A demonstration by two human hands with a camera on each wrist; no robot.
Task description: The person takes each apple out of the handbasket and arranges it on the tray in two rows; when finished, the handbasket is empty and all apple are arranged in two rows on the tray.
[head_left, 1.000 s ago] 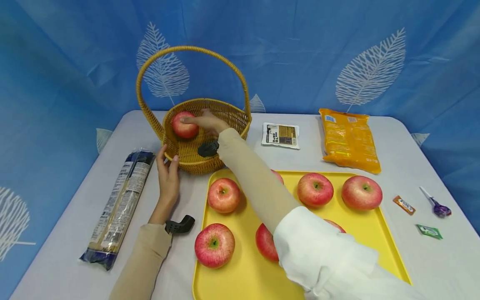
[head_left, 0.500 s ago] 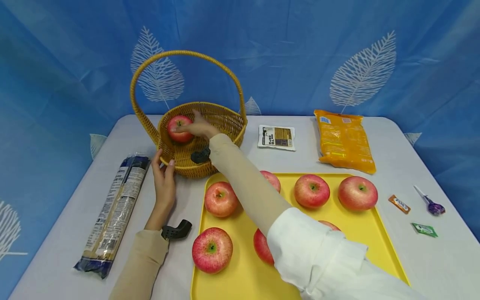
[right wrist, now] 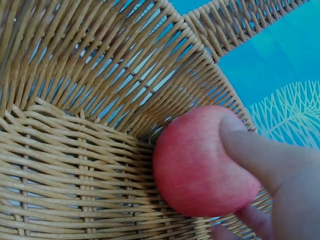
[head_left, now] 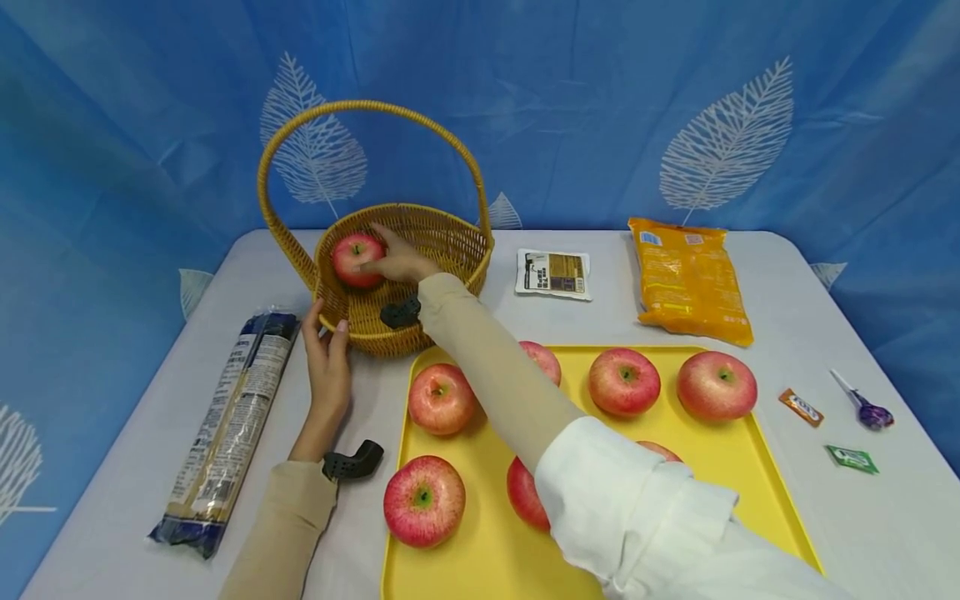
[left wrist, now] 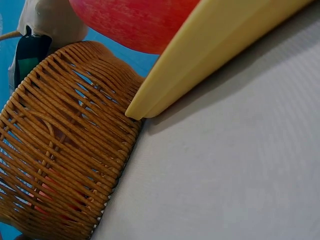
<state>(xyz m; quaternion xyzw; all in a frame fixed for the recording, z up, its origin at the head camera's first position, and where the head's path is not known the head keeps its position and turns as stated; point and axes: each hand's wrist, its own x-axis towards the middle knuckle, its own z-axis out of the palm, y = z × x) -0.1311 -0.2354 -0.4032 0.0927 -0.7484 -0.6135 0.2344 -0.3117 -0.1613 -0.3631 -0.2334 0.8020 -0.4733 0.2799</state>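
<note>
**Right hand on the apple, down in the basket**

Gripping the apple [head_left: 358,259] w/ your right hand [head_left: 401,261] — fingers are curling round its right side, thumb over the top; the right wrist view is showing a finger [right wrist: 260,157] pressing on the red skin. You're holding the fruit inside the wicker basket [head_left: 450,242], low against the left inner wall, close above the woven floor; can't tell if it's touching the bottom.

Your left hand [head_left: 327,362] is resting at the basket's front-left outer wall, fingers straight & relaxed, tips touching the weave, holding nothing. Left wrist view is showing that same wall sitting just beside the corner of the yellow tray [left wrist: 210,60].

Your right forearm is crossing over the tray's [head_left: 757,442] back-left part. On the tray, apples are lying apart from each other: back-left apple [head_left: 441,398], front-left apple [head_left: 423,500], two at the back right [head_left: 624,382] [head_left: 716,385], others partly hidden under your sleeve.

Left of your left arm, a long dark packet [head_left: 232,417] is lying on the grey table [head_left: 862,533]. Behind the tray: small white sachet [head_left: 553,273] & orange bag [head_left: 688,279]. Far right: three small sweets, incl. a purple lollipop [head_left: 870,410].
</note>
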